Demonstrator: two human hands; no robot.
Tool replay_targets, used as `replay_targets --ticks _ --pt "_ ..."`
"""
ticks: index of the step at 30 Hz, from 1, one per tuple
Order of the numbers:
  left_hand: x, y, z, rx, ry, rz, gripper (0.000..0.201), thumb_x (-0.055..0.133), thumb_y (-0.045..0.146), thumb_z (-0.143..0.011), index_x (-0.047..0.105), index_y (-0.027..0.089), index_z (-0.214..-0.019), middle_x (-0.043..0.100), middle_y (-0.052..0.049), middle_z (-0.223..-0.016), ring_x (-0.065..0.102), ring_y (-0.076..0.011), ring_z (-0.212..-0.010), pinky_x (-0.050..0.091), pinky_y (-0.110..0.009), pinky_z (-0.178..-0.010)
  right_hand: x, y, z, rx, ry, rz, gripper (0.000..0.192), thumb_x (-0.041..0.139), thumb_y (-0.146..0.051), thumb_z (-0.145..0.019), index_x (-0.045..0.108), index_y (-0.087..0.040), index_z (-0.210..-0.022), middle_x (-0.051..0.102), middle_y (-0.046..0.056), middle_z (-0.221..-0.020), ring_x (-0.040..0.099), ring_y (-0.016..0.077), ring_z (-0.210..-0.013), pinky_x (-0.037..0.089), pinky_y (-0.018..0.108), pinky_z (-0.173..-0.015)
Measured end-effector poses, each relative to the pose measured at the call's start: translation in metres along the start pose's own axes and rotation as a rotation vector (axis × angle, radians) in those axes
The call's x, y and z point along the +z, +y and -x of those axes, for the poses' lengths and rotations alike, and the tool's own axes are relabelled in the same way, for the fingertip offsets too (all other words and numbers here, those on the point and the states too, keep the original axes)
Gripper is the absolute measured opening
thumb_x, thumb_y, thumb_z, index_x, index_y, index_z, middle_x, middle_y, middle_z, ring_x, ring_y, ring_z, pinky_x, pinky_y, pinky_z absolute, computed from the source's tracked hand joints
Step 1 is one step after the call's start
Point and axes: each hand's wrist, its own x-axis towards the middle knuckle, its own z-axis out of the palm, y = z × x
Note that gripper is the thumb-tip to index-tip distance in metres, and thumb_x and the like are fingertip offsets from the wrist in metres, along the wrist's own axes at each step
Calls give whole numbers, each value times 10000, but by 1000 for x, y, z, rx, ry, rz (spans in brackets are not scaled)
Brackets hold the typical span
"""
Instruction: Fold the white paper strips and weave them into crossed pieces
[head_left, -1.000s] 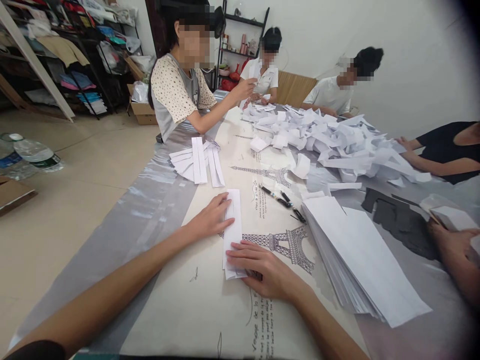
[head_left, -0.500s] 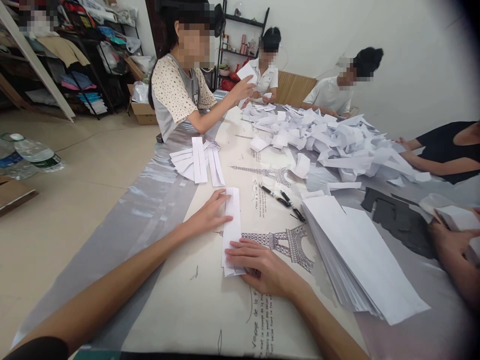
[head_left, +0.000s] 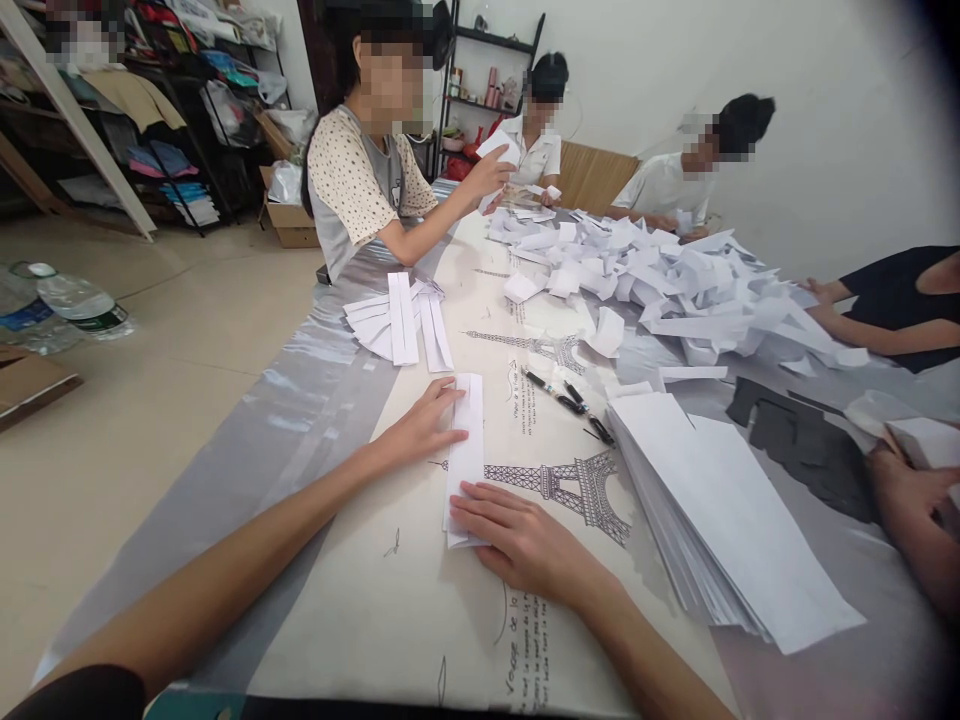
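Clear plastic bottles (head_left: 82, 305) rest on the floor at far left, a crowded shelf unit (head_left: 161, 150) behind them, as a person in spotted sleeves (head_left: 352, 185) holds up a white sheet (head_left: 501, 150) at the side of a long table (head_left: 255, 430); near that person, slim folded papers (head_left: 403, 320) lie fanned and overlapping. Closer in, the left hand (head_left: 416, 430) extends over the table, thumb and forefinger spread apart and resting on the upper part of a white folded strip (head_left: 466, 455), which lies lengthwise on a table cover (head_left: 360, 620) printed with lattice towers and lines of script. The right hand (head_left: 529, 535) lies across the strip's lower end, its fingers close together and laid on the paper, the thumb lower down at its edge. At the far end, a person in a white shirt (head_left: 541, 150) handles paper, while dark pens (head_left: 566, 402) lie to the right of the strip, near a loose heap of creased white papers (head_left: 652, 275) with a person in a white top (head_left: 664, 185) behind it. Nearer, a thick stack of large white sheets (head_left: 739, 510) sits slightly fanned beside a dark sheet (head_left: 802, 445), and at far right are a person in a dark top (head_left: 896, 305) and another worker's hand (head_left: 911, 490) at a white item (head_left: 926, 440)
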Motion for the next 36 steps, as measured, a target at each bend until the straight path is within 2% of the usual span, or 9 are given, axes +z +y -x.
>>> replay_targets --ticks 3,8,18,26,36 --pt "0 1 0 6 -2 8 577 651 442 -943 478 226 -1449 301 -128 -1618 329 -311 -1515 324 -458 -1243 2 0 -1 -6 -7 56 421 518 -126 -1009 539 -129 -1430 674 130 -1381 544 256 -1397 470 469 -1186" --pt "0 -1 -1 20 -6 6 561 647 445 -940 492 231 -1434 322 -130 -1609 357 -321 -1501 339 -473 -1237 1 0 -3 -2 17 90 414 487 -181 -1054 497 -168 -1467 689 121 -1357 606 246 -1336 516 454 -1150" --pt "-1 -3 0 66 -6 -1 551 638 420 -945 484 247 -1445 334 -137 -1613 360 -325 -1503 347 -490 -1230 8 -7 -1 27 -8 77 507 435 -90 -1043 399 -220 -1532 612 106 -1459 475 231 -1451 446 474 -1210" --pt "0 -5 -1 57 -20 -15 538 638 428 -947 497 267 -1441 337 -102 -1627 394 -321 -1485 370 -498 -1227 3 -2 -3 -13 -6 27 396 493 -69 -996 582 -207 -1357 651 81 -1415 520 221 -1419 463 459 -1200" --pt "-2 -6 -1 67 -39 -8 544 624 426 -953 510 241 -1451 337 -122 -1629 379 -323 -1491 354 -506 -1234 3 0 -2 -24 5 27 337 512 -105 -1005 622 -175 -1316 661 87 -1405 533 219 -1407 461 429 -1201"
